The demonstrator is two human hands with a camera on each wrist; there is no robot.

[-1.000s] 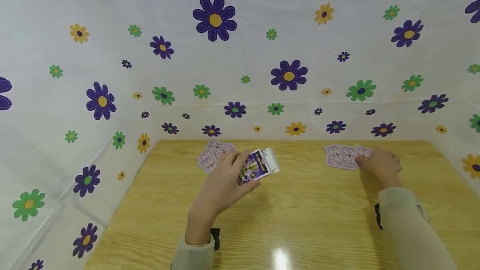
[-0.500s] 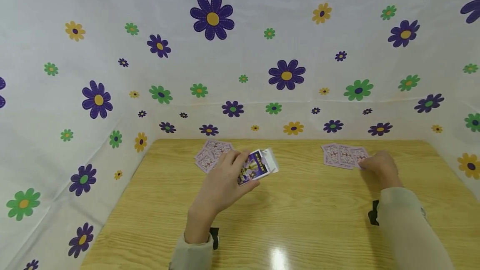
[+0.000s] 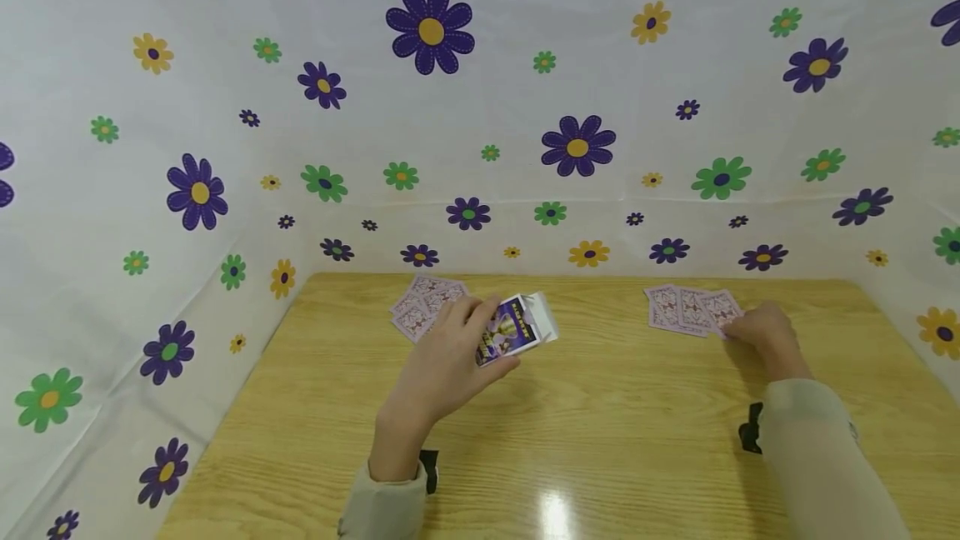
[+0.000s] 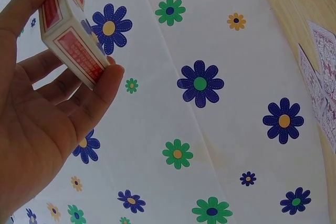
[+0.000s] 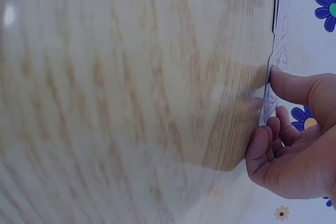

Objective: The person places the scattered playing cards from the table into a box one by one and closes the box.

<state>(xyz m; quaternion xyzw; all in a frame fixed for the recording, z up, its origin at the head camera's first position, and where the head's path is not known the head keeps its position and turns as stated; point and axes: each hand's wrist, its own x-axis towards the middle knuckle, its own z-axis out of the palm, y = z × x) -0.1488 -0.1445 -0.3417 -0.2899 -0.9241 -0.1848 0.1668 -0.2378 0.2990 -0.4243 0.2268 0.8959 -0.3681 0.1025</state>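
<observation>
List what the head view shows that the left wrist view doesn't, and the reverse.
Only the head view: the right hand pinching the rightmost card of the right card group, and the open white flap of the card box.
Only the left wrist view: red panels on that box.
Both: the left hand gripping the box, the left card group, the table and the flowered sheet.

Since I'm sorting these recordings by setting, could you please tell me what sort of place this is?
Probably a staged tabletop corner, though I can't tell what lies beyond: a wood-grain table bordered by white flower-printed sheeting, with playing cards laid out on the table.
</observation>
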